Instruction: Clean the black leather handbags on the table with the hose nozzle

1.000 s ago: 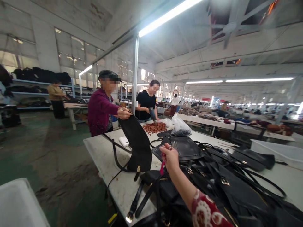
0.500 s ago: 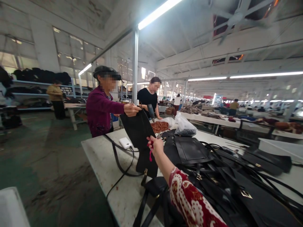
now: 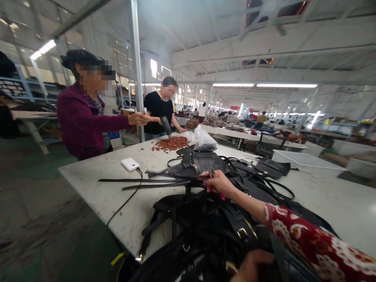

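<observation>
My right hand (image 3: pixel 217 183), in a red patterned sleeve, is closed around what look like small metal snips (image 3: pixel 210 172), with a bit of pink showing at the fingers. It hovers over a heap of black bags (image 3: pixel 202 231) with straps and gold buckles (image 3: pixel 242 233). Low in the view, my left hand (image 3: pixel 254 265) is blurred and lies against the black bags; its fingers are mostly hidden. Flat black bag pieces (image 3: pixel 210 162) lie just beyond my right hand. Two black straps (image 3: pixel 141 181) stretch left across the table.
The white table (image 3: pixel 88 172) carries a power bank (image 3: pixel 129 164) with a cable, a pile of brown pieces (image 3: pixel 170 143), a clear plastic bag (image 3: pixel 205 139) and a white tray (image 3: pixel 308 160). Across the table stand a co-worker in purple (image 3: pixel 79 117) and a person in black (image 3: pixel 158 105).
The view has swung right. The black panel between the co-worker's hand and mine has left the co-worker's hand. My right hand has moved over the heap, and my left hand has appeared.
</observation>
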The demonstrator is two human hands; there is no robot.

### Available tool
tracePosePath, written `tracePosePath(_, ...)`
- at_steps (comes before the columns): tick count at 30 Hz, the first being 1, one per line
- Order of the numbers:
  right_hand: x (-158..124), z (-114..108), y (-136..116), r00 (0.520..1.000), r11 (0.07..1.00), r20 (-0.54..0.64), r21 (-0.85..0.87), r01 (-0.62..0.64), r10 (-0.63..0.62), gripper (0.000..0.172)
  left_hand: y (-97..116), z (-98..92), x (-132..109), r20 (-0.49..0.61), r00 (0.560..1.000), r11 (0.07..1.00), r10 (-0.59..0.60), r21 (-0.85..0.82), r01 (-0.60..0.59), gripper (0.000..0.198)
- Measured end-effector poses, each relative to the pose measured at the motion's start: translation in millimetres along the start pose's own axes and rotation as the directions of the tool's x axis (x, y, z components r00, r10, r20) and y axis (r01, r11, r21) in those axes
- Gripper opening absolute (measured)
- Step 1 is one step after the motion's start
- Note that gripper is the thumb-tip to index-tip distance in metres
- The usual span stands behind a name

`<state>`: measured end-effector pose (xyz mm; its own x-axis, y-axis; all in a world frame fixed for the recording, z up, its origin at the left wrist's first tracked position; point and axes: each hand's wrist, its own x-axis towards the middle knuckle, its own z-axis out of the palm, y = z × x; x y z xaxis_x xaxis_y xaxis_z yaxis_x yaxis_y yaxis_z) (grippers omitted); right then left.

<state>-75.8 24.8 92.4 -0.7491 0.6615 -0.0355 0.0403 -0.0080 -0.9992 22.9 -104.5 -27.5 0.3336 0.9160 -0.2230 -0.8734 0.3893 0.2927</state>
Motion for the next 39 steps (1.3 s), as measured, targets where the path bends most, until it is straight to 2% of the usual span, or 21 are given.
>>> tracePosePath(2, -30.9, -14.1, 23.1, 0.979, 0.978, 0.088, -0.119, -0.171, 0.182, 0.030, -0.2, -2.4, 10.7, -0.014, 1.000, 1.000, -0.026, -0.016, 0.026, 0.030)
tracePosePath(4, -48.8, -22.7, 36.0, 0.939, 0.932, 0.117, -0.213, -0.293, 0.322, 0.035, -1.2, -3.7, 17.3, -0.021, 0.999, 0.999, -0.027, -0.030, 0.027, 0.031)
tracePosePath(7, -53.7, -33.4, 31.6, 0.924, 0.898, 0.075, -0.280, -0.340, 0.374, 0.037, -2.7, -2.7, 18.5, -0.019, 1.000, 1.000, 0.003, -0.011, -0.004, 0.031)
tracePosePath(12, -60.7, -58.4, -9.3, 0.980, 0.932, -0.049, -0.304, -0.197, 0.191, 0.039, -4.1, 1.6, 12.9, -0.052, 0.998, 0.998, 0.029, 0.062, -0.026, 0.032)
tracePosePath(14, -81.2, -70.8, -23.2, 0.989, 0.940, -0.117, -0.317, -0.125, 0.092, 0.038, -4.3, 3.0, 12.2, -0.061, 0.997, 0.997, 0.036, 0.072, -0.032, 0.031)
tracePosePath(17, -135.2, -90.8, -29.5, 0.977, 0.898, -0.209, -0.437, -0.049, -0.048, 0.045, -4.4, 4.6, 12.4, -0.054, 0.998, 0.995, 0.036, 0.091, -0.031, 0.031)
tracePosePath(19, -181.1, -103.8, -19.5, 0.950, 0.736, -0.252, -0.677, -0.035, -0.187, 0.051, -4.6, 5.5, 12.3, -0.042, 0.999, 0.994, 0.033, 0.107, -0.028, 0.030)
tracePosePath(21, -227.5, -115.4, 2.7, 0.939, 0.666, -0.283, -0.741, -0.086, -0.194, 0.047, -4.9, 6.2, 11.7, -0.039, 0.999, 0.992, 0.030, 0.122, -0.025, 0.030)
tracePosePath(24, -284.4, -129.0, 49.2, 0.914, 0.654, -0.365, -0.738, -0.167, -0.178, 0.044, -5.3, 6.8, 10.5, -0.056, 0.997, 0.988, 0.055, 0.149, -0.046, 0.030)
tracePosePath(27, -315.9, -133.3, 88.0, 0.843, 0.706, -0.509, -0.661, -0.254, -0.173, 0.041, -4.9, 7.4, 10.1, -0.063, 0.996, 0.985, 0.061, 0.167, -0.050, 0.031)
tracePosePath(30, -323.4, -124.0, 100.9, 0.783, 0.741, -0.595, -0.606, -0.290, -0.180, 0.032, -4.5, 9.6, 9.7, -0.063, 0.996, 0.981, 0.060, 0.188, -0.047, 0.033)
tracePosePath(33, -313.7, -110.1, 95.6, 0.751, 0.768, -0.613, -0.596, -0.235, -0.246, 0.020, -2.6, 12.0, 10.4, -0.101, 0.989, 0.970, 0.104, 0.230, -0.078, 0.030)
tracePosePath(36, -299.1, -104.9, 90.3, 0.713, 0.747, -0.625, -0.628, -0.216, -0.319, 0.010, 1.8, 12.3, 14.3, -0.150, 0.982, 0.964, 0.113, 0.256, -0.072, 0.026)
tracePosePath(39, -291.5, -106.2, 90.3, 0.682, 0.725, -0.646, -0.644, -0.246, -0.342, 0.007, 4.9, 12.8, 17.7, -0.176, 0.977, 0.960, 0.123, 0.269, -0.072, 0.023)
